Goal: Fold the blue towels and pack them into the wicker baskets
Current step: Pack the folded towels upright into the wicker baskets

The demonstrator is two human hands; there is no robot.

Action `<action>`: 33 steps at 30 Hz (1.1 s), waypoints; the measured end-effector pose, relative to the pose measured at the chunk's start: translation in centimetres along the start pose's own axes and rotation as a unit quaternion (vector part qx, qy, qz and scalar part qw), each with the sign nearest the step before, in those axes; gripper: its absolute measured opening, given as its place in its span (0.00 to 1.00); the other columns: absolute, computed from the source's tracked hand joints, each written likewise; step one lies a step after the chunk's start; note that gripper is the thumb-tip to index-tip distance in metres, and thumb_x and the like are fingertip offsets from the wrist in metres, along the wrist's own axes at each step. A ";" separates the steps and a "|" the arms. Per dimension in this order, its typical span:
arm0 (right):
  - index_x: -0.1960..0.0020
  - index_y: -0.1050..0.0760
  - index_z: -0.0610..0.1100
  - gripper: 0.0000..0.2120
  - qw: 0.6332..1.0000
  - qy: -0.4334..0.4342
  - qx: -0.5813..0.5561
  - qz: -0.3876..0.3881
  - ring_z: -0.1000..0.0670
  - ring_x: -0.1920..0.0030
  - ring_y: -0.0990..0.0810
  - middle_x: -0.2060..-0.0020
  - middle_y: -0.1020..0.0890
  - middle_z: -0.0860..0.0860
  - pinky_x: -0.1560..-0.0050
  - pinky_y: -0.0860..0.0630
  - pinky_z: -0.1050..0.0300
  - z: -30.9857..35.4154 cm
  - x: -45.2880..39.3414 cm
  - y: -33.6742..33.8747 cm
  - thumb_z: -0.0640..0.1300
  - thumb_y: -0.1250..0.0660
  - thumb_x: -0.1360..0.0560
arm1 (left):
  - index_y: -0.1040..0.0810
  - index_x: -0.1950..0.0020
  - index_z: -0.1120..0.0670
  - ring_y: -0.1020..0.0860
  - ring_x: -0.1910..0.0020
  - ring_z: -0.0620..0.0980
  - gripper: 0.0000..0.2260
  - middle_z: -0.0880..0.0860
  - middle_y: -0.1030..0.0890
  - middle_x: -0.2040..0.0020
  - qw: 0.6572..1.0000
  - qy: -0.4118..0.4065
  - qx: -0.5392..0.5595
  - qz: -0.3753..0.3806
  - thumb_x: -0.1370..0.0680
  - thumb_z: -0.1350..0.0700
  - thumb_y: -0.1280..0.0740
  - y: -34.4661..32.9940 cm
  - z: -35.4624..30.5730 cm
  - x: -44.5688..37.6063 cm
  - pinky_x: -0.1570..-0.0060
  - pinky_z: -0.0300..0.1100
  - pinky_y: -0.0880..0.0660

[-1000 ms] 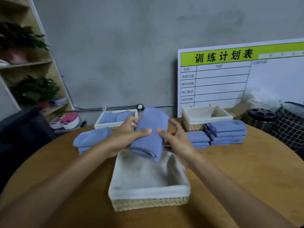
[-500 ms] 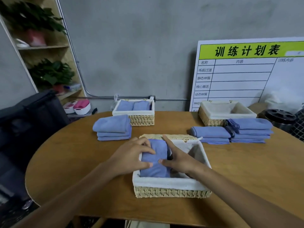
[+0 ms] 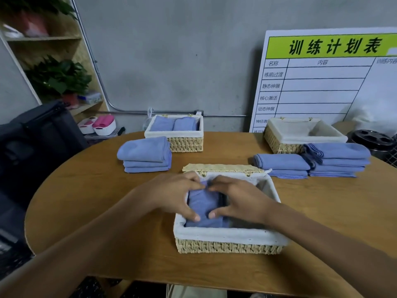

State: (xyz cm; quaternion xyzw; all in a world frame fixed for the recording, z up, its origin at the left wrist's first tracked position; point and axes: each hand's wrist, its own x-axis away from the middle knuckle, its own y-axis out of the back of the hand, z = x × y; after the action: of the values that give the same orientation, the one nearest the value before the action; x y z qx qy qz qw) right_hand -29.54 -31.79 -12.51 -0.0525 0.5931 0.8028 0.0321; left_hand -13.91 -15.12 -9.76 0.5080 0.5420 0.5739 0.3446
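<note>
Round wooden table [image 3: 90, 196], grey wall behind. Folded towel [image 3: 204, 206] sits in left half of near basket [image 3: 229, 237]. My left hand [image 3: 171, 195] and right hand [image 3: 240, 200] both grip it, fingers curled round its edges.

A folded blue towel [image 3: 204, 206] is being kept flat in the left half of the nearest white-lined wicker basket [image 3: 229, 237]. Two towels are being held in the far-left basket [image 3: 184, 143]; the far-right basket [image 3: 279, 145] is being flanked by folded stacks.
</note>
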 end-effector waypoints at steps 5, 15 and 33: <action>0.24 0.33 0.44 0.39 0.997 -0.033 -0.003 0.074 0.49 0.32 0.30 0.30 0.32 0.52 0.36 0.32 0.56 -0.9 -0.4 -1.2 0.63 0.28 0.28 | 0.36 0.22 0.45 0.26 0.41 0.47 0.45 0.37 0.40 0.30 0.997 0.015 -0.058 0.058 0.34 0.25 0.34 -0.6 -0.6 -1.2 0.45 0.49 0.25; 0.27 0.32 0.43 0.37 0.994 -0.010 0.019 0.104 0.46 0.35 0.28 0.31 0.33 0.50 0.38 0.31 0.54 -1.2 -0.6 -1.1 0.62 0.28 0.28 | 0.33 0.24 0.46 0.26 0.48 0.47 0.42 0.42 0.35 0.37 0.995 0.042 -0.062 0.068 0.33 0.28 0.30 -0.9 -1.6 -1.5 0.53 0.46 0.25; 0.41 0.20 0.51 0.10 0.925 -0.271 -0.025 -0.266 0.51 0.50 0.18 0.47 0.17 0.54 0.55 0.24 0.54 -13.8 9.7 4.8 0.45 0.32 0.21 | 0.17 0.49 0.49 0.19 0.50 0.54 0.11 0.51 0.16 0.51 0.977 0.037 -0.129 -0.167 0.19 0.48 0.38 9.2 -7.9 -8.1 0.51 0.49 0.23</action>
State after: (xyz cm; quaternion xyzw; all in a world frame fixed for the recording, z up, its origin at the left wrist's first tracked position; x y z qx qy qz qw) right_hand -39.07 -46.48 -13.11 0.0106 0.5061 0.7626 0.4028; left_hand -18.08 -26.53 -1.68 0.3399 0.5528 0.5923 0.4776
